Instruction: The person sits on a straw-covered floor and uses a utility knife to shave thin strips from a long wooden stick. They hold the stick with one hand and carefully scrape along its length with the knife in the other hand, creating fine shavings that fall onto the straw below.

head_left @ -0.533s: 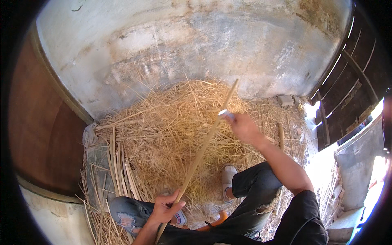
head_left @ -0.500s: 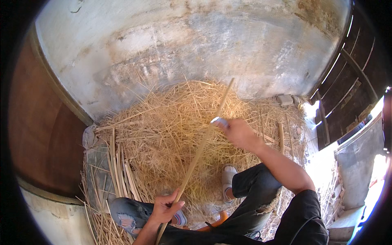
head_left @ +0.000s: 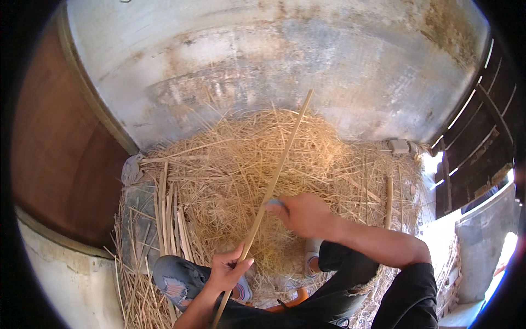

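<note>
A long, pale bamboo strip [head_left: 285, 153] slants up and away from my lap, its far end raised over the straw-like heap. My left hand [head_left: 227, 270] is closed around its lower part, near my knee. My right hand [head_left: 307, 215] grips a knife [head_left: 277, 207] whose short metal blade lies against the strip, about midway along it. Most of the knife is hidden by my fingers, and the hand is slightly blurred.
A big heap of thin shavings [head_left: 235, 181] covers the floor up to the stained wall [head_left: 274, 66]. Several split strips [head_left: 167, 214] lie at the left, near a brown door panel [head_left: 66, 153]. A thicker stick [head_left: 389, 200] lies at the right, and dark planks [head_left: 476, 137] stand beyond.
My right hand has drawn the knife down along the bamboo strip toward my left hand. The left hand keeps its grip, and the whole view has shifted slightly.
</note>
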`<state>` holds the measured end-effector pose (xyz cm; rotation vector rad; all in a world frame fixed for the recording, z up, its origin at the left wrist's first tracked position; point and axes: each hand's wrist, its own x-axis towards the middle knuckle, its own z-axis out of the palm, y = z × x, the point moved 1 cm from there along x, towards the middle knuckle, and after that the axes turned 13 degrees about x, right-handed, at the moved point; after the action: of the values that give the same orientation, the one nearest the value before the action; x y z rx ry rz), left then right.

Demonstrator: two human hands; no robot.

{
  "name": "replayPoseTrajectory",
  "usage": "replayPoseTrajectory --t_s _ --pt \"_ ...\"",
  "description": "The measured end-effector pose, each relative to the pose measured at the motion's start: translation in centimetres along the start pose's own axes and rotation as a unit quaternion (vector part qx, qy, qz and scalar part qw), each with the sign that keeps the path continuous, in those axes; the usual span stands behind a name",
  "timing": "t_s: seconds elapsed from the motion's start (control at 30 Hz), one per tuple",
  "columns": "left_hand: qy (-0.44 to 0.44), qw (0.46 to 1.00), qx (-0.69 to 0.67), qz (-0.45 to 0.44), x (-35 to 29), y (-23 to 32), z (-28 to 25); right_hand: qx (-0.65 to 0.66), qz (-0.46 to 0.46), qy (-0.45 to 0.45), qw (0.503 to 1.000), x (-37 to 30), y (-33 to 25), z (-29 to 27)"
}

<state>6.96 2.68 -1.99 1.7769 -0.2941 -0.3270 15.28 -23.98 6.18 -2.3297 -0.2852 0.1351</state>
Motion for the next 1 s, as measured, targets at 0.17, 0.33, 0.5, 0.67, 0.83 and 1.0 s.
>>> replayPoseTrajectory --t_s 0.17,0.33,0.5,0.67,0.83,1.0 --pt "0.012 1.0 -0.002 0.023 -0.4 -0.4 -0.3 -0.014 -0.01 0.072 0.997 3.0 0.5 -0.8" --pt "0.008 0.999 -0.005 0.035 -0.3 -0.3 -0.1 -0.051 0.017 0.043 0.998 2.7 0.0 -1.4" --pt "0.051 0.997 -0.038 0.042 0.6 1.2 -0.5 -0.049 -0.05 -0.027 0.997 0.4 -2.9 2.8" --pt "0.052 0.994 0.043 0.088 -0.5 -0.7 -0.5 0.024 0.006 0.056 0.998 3.7 -2.9 -1.0" --pt "0.046 0.998 -0.04 0.006 0.7 0.9 -0.4 -0.059 -0.087 -0.123 0.987 -1.5 -4.1 4.7" --pt "0.067 0.993 -0.089 0.049 -0.3 -0.9 -0.1 -0.014 -0.052 -0.026 0.998 1.8 -2.4 2.5"
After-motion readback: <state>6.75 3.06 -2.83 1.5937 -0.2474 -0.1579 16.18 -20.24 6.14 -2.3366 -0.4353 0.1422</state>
